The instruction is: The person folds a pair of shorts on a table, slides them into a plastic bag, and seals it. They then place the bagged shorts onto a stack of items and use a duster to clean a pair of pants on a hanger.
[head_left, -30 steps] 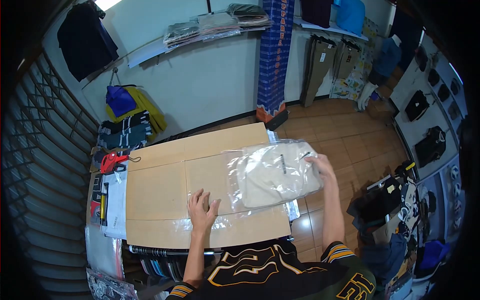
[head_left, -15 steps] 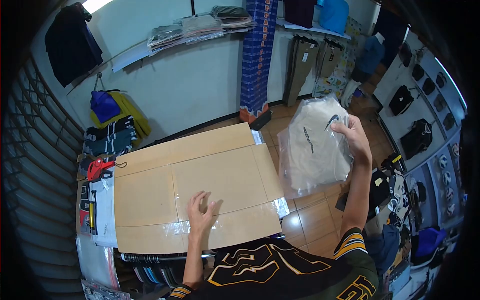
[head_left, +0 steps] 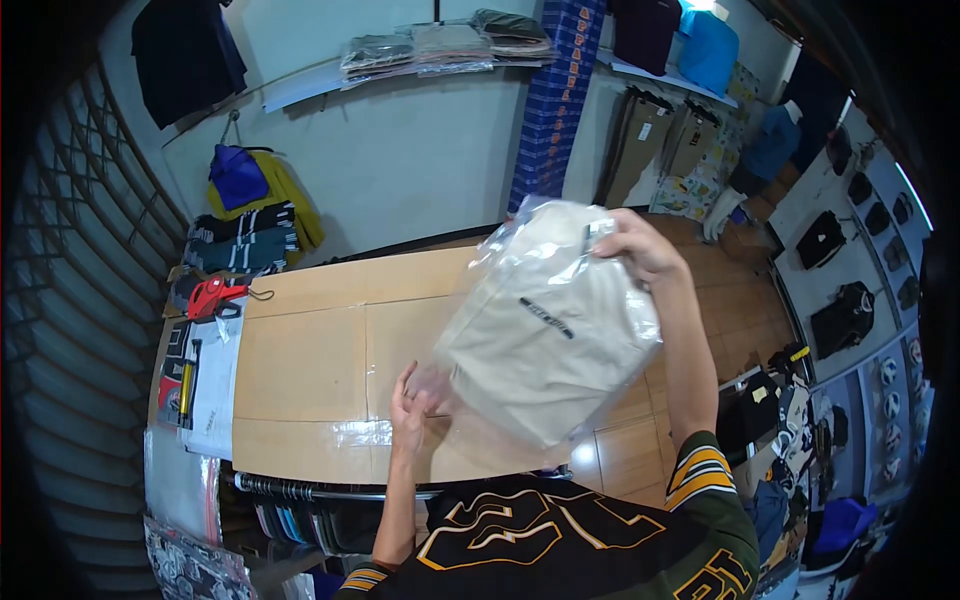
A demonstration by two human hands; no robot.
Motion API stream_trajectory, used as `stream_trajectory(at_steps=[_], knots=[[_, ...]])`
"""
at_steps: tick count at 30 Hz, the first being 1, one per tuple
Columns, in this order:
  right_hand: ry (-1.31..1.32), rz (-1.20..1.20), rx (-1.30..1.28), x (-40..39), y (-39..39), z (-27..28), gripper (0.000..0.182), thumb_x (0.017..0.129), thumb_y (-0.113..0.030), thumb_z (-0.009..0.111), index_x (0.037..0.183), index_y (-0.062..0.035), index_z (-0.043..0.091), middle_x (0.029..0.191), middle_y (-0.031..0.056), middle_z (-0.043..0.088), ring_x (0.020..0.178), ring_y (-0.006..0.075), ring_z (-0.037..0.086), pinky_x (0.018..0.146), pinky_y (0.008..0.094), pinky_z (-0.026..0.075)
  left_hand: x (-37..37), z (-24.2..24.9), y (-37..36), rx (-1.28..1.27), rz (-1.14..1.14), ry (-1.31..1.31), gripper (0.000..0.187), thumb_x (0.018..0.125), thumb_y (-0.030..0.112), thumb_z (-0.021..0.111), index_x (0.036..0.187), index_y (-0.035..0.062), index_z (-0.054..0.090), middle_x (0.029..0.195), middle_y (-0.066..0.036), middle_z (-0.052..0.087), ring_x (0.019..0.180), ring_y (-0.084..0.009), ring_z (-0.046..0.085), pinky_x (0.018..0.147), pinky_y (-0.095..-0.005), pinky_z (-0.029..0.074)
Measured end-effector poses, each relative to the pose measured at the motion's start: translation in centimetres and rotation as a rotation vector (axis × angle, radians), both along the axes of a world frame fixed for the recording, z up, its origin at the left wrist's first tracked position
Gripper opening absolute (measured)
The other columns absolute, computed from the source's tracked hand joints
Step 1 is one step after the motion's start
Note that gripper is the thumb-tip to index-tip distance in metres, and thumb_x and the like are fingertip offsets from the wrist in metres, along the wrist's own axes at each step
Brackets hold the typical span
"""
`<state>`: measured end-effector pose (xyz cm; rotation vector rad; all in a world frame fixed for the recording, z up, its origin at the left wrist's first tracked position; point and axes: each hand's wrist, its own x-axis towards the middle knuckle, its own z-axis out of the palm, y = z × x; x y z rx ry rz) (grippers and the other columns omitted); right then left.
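Observation:
A folded cream garment in a clear plastic bag [head_left: 545,330] hangs tilted over the right part of the cardboard sheet [head_left: 300,370]. Dark lettering runs across its front. My right hand [head_left: 645,250] pinches the bag at its upper right edge, thumb on the front face. At the bag's lower left corner is my left hand [head_left: 410,412], its fingers parted and the loose plastic right at the fingertips. The sheet lies flat on the table, partly hidden behind the bag.
Left of the sheet lie a red tape dispenser [head_left: 215,298] and a yellow-and-black tool [head_left: 188,385]. A rack of hanging clothes [head_left: 300,525] stands below the near edge. Bagged garments [head_left: 450,48] sit on the wall shelf; clothes [head_left: 770,440] are piled at right.
My right hand has brought the bagged garment leftward from over the floor to above the cardboard, turning it. My left hand has shifted slightly, now at the bag's corner. The view has shifted too.

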<state>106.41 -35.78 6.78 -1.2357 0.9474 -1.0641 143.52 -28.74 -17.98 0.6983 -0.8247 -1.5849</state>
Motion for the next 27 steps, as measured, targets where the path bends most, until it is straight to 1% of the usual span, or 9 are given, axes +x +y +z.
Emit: stream_trajectory(at_steps=[3, 5, 10, 12, 15, 17, 19, 23, 27], knots=[[0.7, 0.078, -0.064, 3.4, -4.8, -2.3, 0.029, 0.077, -0.01, 0.073, 0.103, 0.0034, 0.07, 0.091, 0.0077, 0.072, 0.082, 0.0127, 0.065, 0.076, 0.028, 0.052, 2.7, -1.5, 0.5, 0.086, 0.104, -0.338, 0.056, 0.089, 0.012, 0.074, 0.135, -0.0023, 0.047, 0.105, -0.012, 0.067, 0.092, -0.0179, 0.067, 0.078, -0.0294, 0.057], [0.726, 0.003, -0.218, 5.3, -7.6, -6.6, 0.027, 0.079, -0.013, 0.072, 0.1, 0.0037, 0.069, 0.09, 0.0113, 0.073, 0.086, 0.0171, 0.067, 0.079, 0.0302, 0.052, 3.9, -1.5, 1.4, 0.127, 0.19, -0.468, 0.041, 0.086, 0.004, 0.075, 0.122, -0.0032, 0.056, 0.094, -0.009, 0.069, 0.076, -0.0124, 0.066, 0.065, -0.0243, 0.055], [0.737, -0.193, -0.569, 8.8, -8.9, -14.0, 0.029, 0.082, -0.012, 0.07, 0.105, 0.004, 0.064, 0.102, 0.0184, 0.07, 0.101, 0.0302, 0.066, 0.09, 0.0379, 0.05, 5.5, -1.7, 4.2, 0.078, 0.235, -0.62, 0.033, 0.086, 0.002, 0.072, 0.117, -0.0016, 0.06, 0.086, -0.009, 0.07, 0.076, -0.0113, 0.066, 0.065, -0.0239, 0.054], [0.658, -0.226, -0.524, 9.5, -6.9, -16.1, 0.03, 0.081, -0.012, 0.071, 0.106, 0.0022, 0.064, 0.104, 0.0176, 0.07, 0.102, 0.0294, 0.066, 0.09, 0.0378, 0.051, 6.0, -2.8, 5.1, 0.066, 0.202, -0.681, 0.028, 0.086, 0.001, 0.071, 0.113, -0.0014, 0.063, 0.085, -0.008, 0.07, 0.076, -0.0113, 0.066, 0.066, -0.0241, 0.054], [0.617, -0.279, -0.347, 9.4, -2.7, -18.5, 0.032, 0.083, -0.011, 0.071, 0.112, 0.0003, 0.063, 0.107, 0.0139, 0.07, 0.105, 0.0261, 0.066, 0.087, 0.0368, 0.053, 6.0, -3.8, 5.6, 0.056, -0.151, -0.702, 0.019, 0.09, 0.002, 0.065, 0.108, -0.0026, 0.071, 0.09, -0.007, 0.072, 0.077, -0.0097, 0.066, 0.07, -0.0238, 0.055], [0.57, -0.323, -0.287, 8.7, 0.5, -20.8, 0.034, 0.083, -0.011, 0.071, 0.114, -0.0001, 0.062, 0.108, 0.0127, 0.07, 0.105, 0.0247, 0.066, 0.085, 0.0358, 0.053, 5.0, -3.0, 5.4, 0.081, -0.184, -0.705, 0.024, 0.09, 0.002, 0.065, 0.113, -0.0022, 0.07, 0.091, -0.007, 0.073, 0.077, -0.0093, 0.066, 0.07, -0.024, 0.055], [0.527, -0.493, -0.226, 8.0, 4.3, -22.0, 0.037, 0.083, -0.011, 0.071, 0.117, 0.0002, 0.06, 0.106, 0.0141, 0.069, 0.094, 0.0231, 0.068, 0.076, 0.0337, 0.054, 3.8, -1.7, 4.9, 0.098, -0.201, -0.718, 0.034, 0.09, 0.002, 0.065, 0.124, -0.0013, 0.066, 0.095, -0.006, 0.073, 0.078, -0.0088, 0.066, 0.071, -0.0245, 0.055], [0.653, -0.676, -0.068, 6.3, 11.2, -23.0, 0.034, 0.084, -0.008, 0.071, 0.116, 0.0006, 0.06, 0.108, 0.0152, 0.071, 0.096, 0.0234, 0.069, 0.074, 0.0322, 0.056, 2.0, -2.9, 2.7, 0.067, -0.174, -0.685, 0.04, 0.091, 0.002, 0.065, 0.131, -0.002, 0.061, 0.101, -0.007, 0.072, 0.082, -0.01, 0.066, 0.075, -0.0242, 0.055], [0.623, -0.806, 0.015, 6.5, 15.7, -24.3, 0.034, 0.083, -0.012, 0.073, 0.112, 0.0022, 0.061, 0.094, 0.0167, 0.071, 0.078, 0.0212, 0.069, 0.068, 0.0317, 0.054, 0.7, -2.6, 0.7, 0.057, -0.181, -0.637, 0.042, 0.092, 0.002, 0.065, 0.133, -0.0018, 0.059, 0.109, -0.009, 0.07, 0.086, -0.0117, 0.067, 0.076, -0.0253, 0.056]])
